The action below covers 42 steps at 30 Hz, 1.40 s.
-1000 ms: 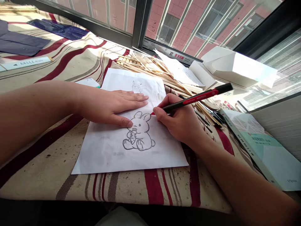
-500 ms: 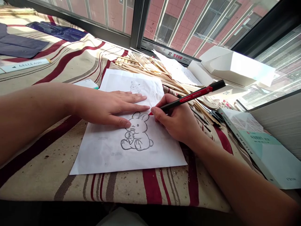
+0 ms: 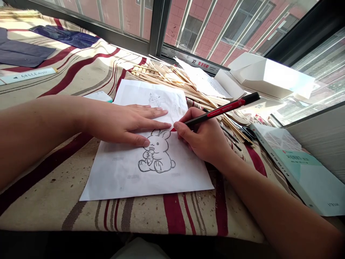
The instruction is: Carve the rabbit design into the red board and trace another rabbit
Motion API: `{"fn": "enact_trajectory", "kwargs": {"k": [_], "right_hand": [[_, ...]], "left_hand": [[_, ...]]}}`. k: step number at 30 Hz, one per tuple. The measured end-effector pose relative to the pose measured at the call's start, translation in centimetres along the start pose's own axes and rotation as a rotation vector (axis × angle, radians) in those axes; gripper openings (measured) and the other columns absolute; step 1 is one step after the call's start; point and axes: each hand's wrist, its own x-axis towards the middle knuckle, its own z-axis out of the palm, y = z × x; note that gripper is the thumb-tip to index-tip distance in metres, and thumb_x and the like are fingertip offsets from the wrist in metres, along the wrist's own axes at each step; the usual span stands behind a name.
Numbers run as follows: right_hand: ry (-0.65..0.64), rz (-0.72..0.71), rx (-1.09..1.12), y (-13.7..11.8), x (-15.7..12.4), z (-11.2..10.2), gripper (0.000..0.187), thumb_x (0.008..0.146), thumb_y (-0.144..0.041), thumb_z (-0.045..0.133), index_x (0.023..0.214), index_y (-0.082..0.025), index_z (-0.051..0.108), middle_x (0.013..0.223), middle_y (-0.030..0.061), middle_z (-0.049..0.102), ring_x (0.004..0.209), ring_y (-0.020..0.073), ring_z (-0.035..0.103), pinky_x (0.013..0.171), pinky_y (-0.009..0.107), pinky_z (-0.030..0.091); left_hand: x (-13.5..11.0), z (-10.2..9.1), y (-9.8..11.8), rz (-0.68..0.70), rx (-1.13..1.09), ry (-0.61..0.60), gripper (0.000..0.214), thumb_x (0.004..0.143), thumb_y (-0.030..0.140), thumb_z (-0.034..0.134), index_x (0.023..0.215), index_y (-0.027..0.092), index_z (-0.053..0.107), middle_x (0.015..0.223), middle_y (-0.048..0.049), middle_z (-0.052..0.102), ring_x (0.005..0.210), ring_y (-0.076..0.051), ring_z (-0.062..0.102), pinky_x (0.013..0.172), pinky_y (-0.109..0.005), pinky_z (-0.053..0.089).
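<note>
My left hand (image 3: 134,124) lies flat with its fingers spread, and its thumb covers part of the rabbit's face. Under it is a sheet of white paper (image 3: 107,180) bearing a line drawing of a rabbit (image 3: 161,156) with a carrot. The fingers reach over a second white sheet (image 3: 129,91) with a small pointed-eared cartoon figure (image 3: 155,100). In my right hand (image 3: 203,138) a black pen (image 3: 223,109) with a red label is pinched, leaning up to the right. Its tip is hidden by my fingers, near the rabbit's ear.
Thin wooden strips (image 3: 167,77) are heaped behind the papers. At the right lie a book (image 3: 304,169) and a white box (image 3: 272,75) by the window. Dark blue plastic (image 3: 64,35) and a white-blue packet (image 3: 27,76) rest at the left on the striped cloth (image 3: 145,216).
The pen's upper end has tipped very slightly to the right and down. Both hands and the papers are in nearly the same place.
</note>
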Motion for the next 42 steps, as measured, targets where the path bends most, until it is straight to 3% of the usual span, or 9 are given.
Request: {"fn": "enact_trajectory", "kwargs": {"k": [6,10,16,24,30,33,42], "right_hand": [[-0.02,0.005,0.064,0.0,0.1,0.0,0.022,0.092,-0.034,0.075,0.08,-0.025,0.059,0.071,0.001,0.07,0.077,0.0208,0.065,0.065,0.035,0.047],[0.012,0.028,0.191,-0.2,0.0,-0.1,0.025,0.092,-0.034,0.076,0.079,-0.025,0.056,0.066,-0.0021,0.068,0.067,0.0173,0.064,0.061,0.033,0.047],[-0.045,0.002,0.057,-0.1,0.2,-0.2,0.022,0.092,-0.033,0.076,0.078,-0.024,0.061,0.071,0.001,0.07,0.075,0.0192,0.064,0.064,0.034,0.047],[-0.002,-0.042,0.079,-0.5,-0.1,0.0,0.022,0.094,-0.035,0.074,0.081,-0.026,0.059,0.069,-0.0006,0.07,0.073,0.0194,0.061,0.067,0.036,0.046],[-0.113,-0.028,0.144,-0.9,-0.1,0.2,0.023,0.094,-0.036,0.076,0.083,-0.026,0.059,0.07,-0.0025,0.068,0.067,0.0167,0.06,0.064,0.033,0.047],[-0.16,-0.067,0.157,-0.9,0.0,0.2,0.022,0.093,-0.036,0.077,0.083,-0.025,0.061,0.07,-0.0029,0.069,0.063,0.0154,0.059,0.061,0.033,0.047],[-0.137,-0.125,0.112,-0.8,0.0,0.3,0.022,0.091,-0.033,0.079,0.079,-0.024,0.063,0.067,-0.0026,0.07,0.065,0.0166,0.062,0.064,0.032,0.049]], "left_hand": [[-0.1,-0.5,0.8,-0.044,-0.004,-0.024,0.085,0.102,0.072,0.05,0.179,0.039,0.034,0.192,-0.001,0.009,0.177,-0.041,0.017,0.142,-0.062,0.017],[-0.2,-0.5,0.7,-0.025,-0.011,0.0,0.084,0.101,0.076,0.052,0.177,0.042,0.039,0.191,-0.0005,0.012,0.175,-0.044,0.021,0.141,-0.065,0.019],[-0.4,-0.9,1.4,-0.054,0.02,-0.055,0.087,0.103,0.076,0.044,0.18,0.037,0.031,0.192,-0.0015,0.007,0.177,-0.038,0.016,0.142,-0.058,0.017],[-0.3,-1.0,1.6,-0.053,0.022,-0.052,0.087,0.102,0.076,0.044,0.18,0.039,0.032,0.192,-0.0001,0.007,0.177,-0.039,0.017,0.143,-0.057,0.016],[-0.3,-0.9,1.5,-0.056,0.012,-0.052,0.088,0.102,0.074,0.046,0.18,0.037,0.031,0.191,-0.0013,0.005,0.177,-0.04,0.015,0.142,-0.062,0.016],[-0.3,-0.9,1.5,-0.056,0.017,-0.052,0.088,0.102,0.075,0.046,0.18,0.038,0.031,0.191,-0.0002,0.004,0.178,-0.038,0.014,0.143,-0.058,0.016],[-0.3,-1.0,1.8,-0.069,0.001,-0.049,0.09,0.1,0.075,0.047,0.179,0.034,0.036,0.191,-0.0018,0.005,0.177,-0.039,0.014,0.143,-0.057,0.014]]}}
